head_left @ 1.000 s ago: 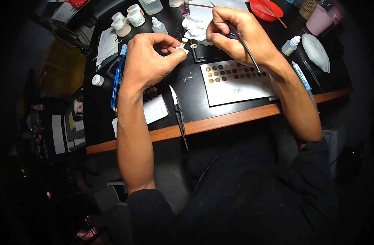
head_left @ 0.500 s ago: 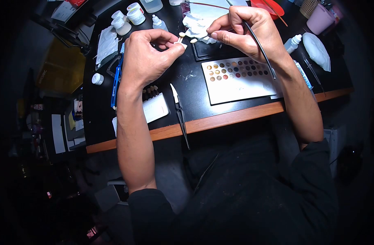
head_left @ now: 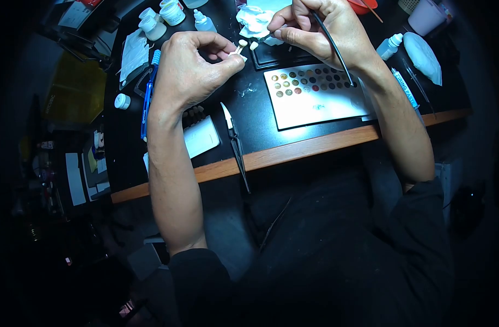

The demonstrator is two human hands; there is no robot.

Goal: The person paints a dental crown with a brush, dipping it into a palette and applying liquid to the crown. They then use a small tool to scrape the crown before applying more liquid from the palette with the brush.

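Observation:
My left hand point(head_left: 192, 71) is closed, pinching a small ivory tooth-shaped piece point(head_left: 242, 43) on a short pale stem between thumb and index finger. A second tooth-shaped piece point(head_left: 254, 46) shows just right of it, overlapping the corner of a black tray point(head_left: 263, 61). In my right hand point(head_left: 326, 38) is a slim brush point(head_left: 334, 50), gripped like a pen, its black handle slanting down over the wrist. Its tip is hidden near the fingertips, in front of a crumpled white tissue point(head_left: 255, 20). Below that hand lies a pale palette plate point(head_left: 309, 111) with rows of coloured paint dots.
Tweezers with white tips point(head_left: 234, 143) hang over the wooden table edge point(head_left: 293, 148). A white case point(head_left: 203, 137) lies beside my left forearm. Jars point(head_left: 172, 13) and a dropper bottle point(head_left: 204, 23) stand behind. At right are another bottle point(head_left: 390, 46) and a white pad point(head_left: 422, 59).
The whole view has shifted slightly, and the light looks bluer. The piece in my left hand now appears closer to the second tooth-shaped piece. Both hands keep their grips.

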